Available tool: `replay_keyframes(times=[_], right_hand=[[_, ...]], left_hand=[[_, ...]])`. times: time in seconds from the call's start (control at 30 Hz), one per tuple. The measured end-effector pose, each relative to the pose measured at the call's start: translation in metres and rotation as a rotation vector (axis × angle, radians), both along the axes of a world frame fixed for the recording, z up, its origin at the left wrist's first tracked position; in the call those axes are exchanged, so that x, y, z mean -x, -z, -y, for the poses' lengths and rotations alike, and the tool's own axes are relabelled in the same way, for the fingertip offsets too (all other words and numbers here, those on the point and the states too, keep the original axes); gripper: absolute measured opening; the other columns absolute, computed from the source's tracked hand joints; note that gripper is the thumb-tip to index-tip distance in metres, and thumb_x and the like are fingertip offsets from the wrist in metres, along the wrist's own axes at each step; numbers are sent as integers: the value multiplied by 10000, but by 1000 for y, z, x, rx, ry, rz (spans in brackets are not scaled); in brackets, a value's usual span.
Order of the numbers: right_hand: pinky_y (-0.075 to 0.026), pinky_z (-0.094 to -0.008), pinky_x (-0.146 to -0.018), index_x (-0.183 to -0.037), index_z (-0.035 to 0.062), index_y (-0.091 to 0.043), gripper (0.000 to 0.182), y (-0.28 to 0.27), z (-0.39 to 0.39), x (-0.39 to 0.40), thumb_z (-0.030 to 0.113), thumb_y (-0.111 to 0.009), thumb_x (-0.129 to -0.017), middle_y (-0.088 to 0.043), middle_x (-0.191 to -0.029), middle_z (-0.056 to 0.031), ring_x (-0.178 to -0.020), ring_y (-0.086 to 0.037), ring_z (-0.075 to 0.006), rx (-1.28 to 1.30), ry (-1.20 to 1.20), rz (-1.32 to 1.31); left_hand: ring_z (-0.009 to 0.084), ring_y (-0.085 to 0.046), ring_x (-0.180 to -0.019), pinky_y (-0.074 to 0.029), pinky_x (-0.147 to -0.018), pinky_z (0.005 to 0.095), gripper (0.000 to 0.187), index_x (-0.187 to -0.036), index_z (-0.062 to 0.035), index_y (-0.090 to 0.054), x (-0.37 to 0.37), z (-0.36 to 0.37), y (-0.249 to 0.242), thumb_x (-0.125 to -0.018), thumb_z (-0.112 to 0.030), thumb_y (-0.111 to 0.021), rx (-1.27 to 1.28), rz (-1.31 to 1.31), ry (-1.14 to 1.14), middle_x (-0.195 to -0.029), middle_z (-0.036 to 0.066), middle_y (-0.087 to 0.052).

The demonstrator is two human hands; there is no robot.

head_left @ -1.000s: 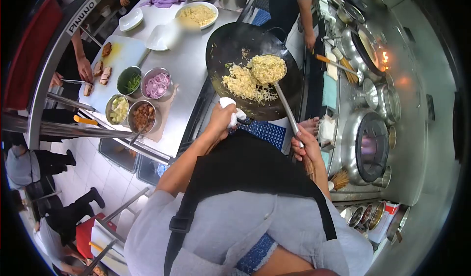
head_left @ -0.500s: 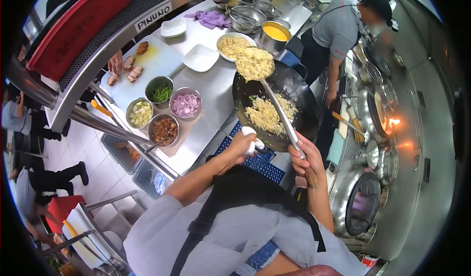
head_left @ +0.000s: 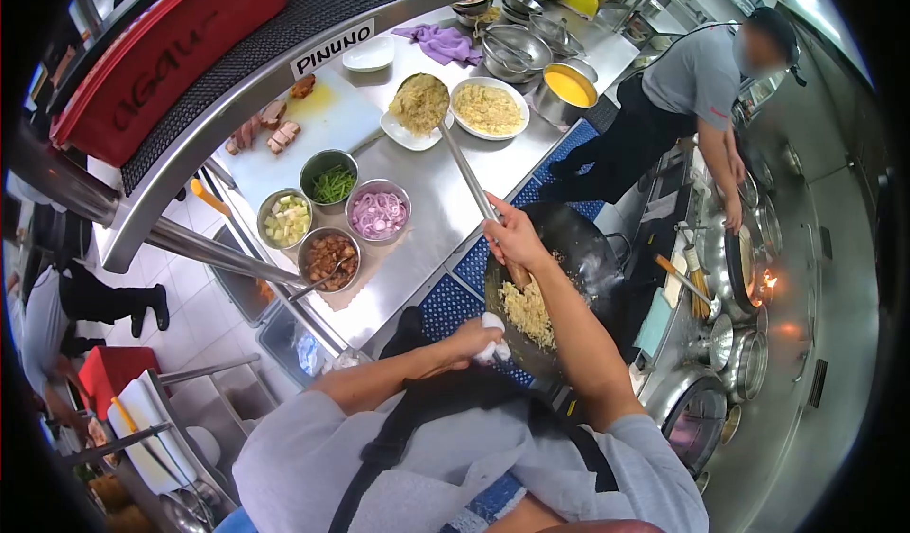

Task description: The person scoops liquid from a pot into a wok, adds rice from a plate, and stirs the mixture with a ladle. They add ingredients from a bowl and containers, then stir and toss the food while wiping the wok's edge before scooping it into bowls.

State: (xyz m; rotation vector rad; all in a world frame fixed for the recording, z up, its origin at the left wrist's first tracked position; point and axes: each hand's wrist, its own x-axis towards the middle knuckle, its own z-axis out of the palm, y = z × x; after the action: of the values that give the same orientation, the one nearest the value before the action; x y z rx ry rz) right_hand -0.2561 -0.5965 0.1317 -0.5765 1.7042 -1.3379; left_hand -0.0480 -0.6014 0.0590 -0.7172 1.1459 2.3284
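My right hand [head_left: 517, 236] is closed around the handle of a long metal ladle [head_left: 464, 165]. The ladle's bowl, heaped with fried rice [head_left: 419, 103], is over a white square dish [head_left: 411, 139] on the steel counter and hides much of it. My left hand [head_left: 467, 342] is closed on a folded white cloth [head_left: 493, 340] at the near edge of a black wok [head_left: 580, 239]. More fried rice [head_left: 528, 317] lies in the wok, below my right forearm. Beside the ladle's bowl stands a white plate [head_left: 520, 127] filled with fried rice.
Steel bowls hold green herbs [head_left: 331, 183], sliced red onions [head_left: 378, 214], pale cubes [head_left: 287, 220] and browned pieces [head_left: 329, 260]. A pot of yellow liquid [head_left: 567, 88] stands farther back. A steel shelf [head_left: 237, 97] overhangs the counter. A co-worker [head_left: 697, 78] works at the stoves, where a flame [head_left: 769, 282] burns.
My right hand has carried the loaded ladle up and left, from above the wok and filled plate to the square dish. The wok appears lower and farther right. The hand at the cutting board is gone.
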Motion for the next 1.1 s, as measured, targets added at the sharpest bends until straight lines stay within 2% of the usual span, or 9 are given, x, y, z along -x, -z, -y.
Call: replay_keyframes(times=[0.13,0.17,0.27,0.37,0.47,0.8,0.83,1.07,1.1], right_hand=[[-482,-304,-474,-1569,119,-420,676,32,4,6,104,-638,-929,-585,-661,-37,-495,-559,-106,-149,31,-373],[-531,-362,-590,-1552,134,-448,694,38,4,7,101,-657,-891,-639,-695,-122,-566,-637,-203,-161,49,-482],[-540,-430,-694,-1549,146,-446,709,47,3,7,92,-653,-873,-671,-770,-234,-683,-690,-352,-160,65,-711],[-533,-472,-756,-1541,162,-456,717,33,9,-12,83,-660,-858,-659,-839,-309,-789,-678,-463,-199,28,-765],[-532,-479,-766,-1542,166,-454,728,27,8,-13,76,-676,-854,-662,-856,-313,-824,-674,-475,-197,-35,-795],[-539,-412,-792,-1521,138,-491,712,-6,13,-9,79,-683,-838,-681,-928,-306,-837,-713,-382,-146,9,-793],[-533,-383,-751,-1512,110,-503,702,-8,15,-5,83,-674,-832,-686,-854,-241,-754,-696,-293,-110,26,-774],[-518,-319,-657,-1533,101,-479,702,-48,-22,-26,66,-668,-858,-640,-740,-86,-640,-581,-154,-25,219,-427],[-468,-294,-567,-1561,117,-439,714,-61,-48,-40,22,-649,-885,-596,-743,-26,-581,-533,-111,73,248,-475]], left_hand=[[173,-641,-600,-482,-420,312,213,-994,-24,-616,-5,-3,0,-826,-152,-646,18,23,5,-820,94,-677],[173,-641,-601,-483,-420,312,208,-991,-25,-617,-7,-4,3,-829,-152,-645,22,16,-8,-819,93,-676],[181,-644,-605,-489,-421,323,204,-1006,-29,-612,-12,-10,8,-832,-131,-638,29,19,-46,-819,97,-670],[194,-652,-619,-496,-422,335,254,-1059,-29,-593,-15,-9,1,-820,-107,-634,32,43,-64,-836,110,-666],[185,-650,-640,-492,-424,319,328,-1104,-11,-576,-20,-9,-2,-805,-131,-639,47,20,-71,-870,117,-671],[211,-643,-600,-481,-397,332,364,-1145,1,-545,-32,-19,-20,-808,-106,-632,97,17,-152,-861,133,-665],[212,-639,-592,-477,-396,331,360,-1143,2,-545,-34,-21,-21,-810,-106,-633,89,14,-163,-856,133,-665],[194,-631,-602,-458,-395,313,283,-1087,-6,-579,-40,-27,-27,-824,-106,-607,98,-22,-178,-859,118,-660],[191,-628,-587,-463,-391,314,267,-1082,-15,-578,-42,-29,-22,-830,-100,-604,89,-29,-206,-848,120,-665]])
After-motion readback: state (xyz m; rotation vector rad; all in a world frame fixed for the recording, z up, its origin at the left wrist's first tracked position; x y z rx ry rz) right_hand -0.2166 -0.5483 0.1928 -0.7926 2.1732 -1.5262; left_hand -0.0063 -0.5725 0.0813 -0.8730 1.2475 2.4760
